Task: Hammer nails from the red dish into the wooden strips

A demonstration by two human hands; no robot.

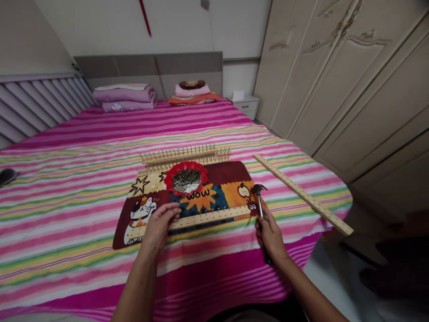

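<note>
My right hand (271, 235) grips a claw hammer (260, 205) by its handle, the head raised at the right end of a wooden strip (208, 218). That strip has rows of small holes, and several thin nails stand up along its far edge. Over the strip's left part, my left hand (159, 226) has thumb and fingers pinched together; whatever is between them is too small to make out. A red scalloped bowl (170, 184) beyond the strip holds a heap of nails (187, 180). Strip and bowl rest on a patterned mat (234, 172).
Behind the bowl lie wooden strips studded with upright nails (181, 157). Another holed wooden strip (301, 193) lies to the right, reaching past the bed's edge. Folded bedding (125, 96) is stacked by the headboard (117, 67). A wardrobe (335, 89) stands on the right.
</note>
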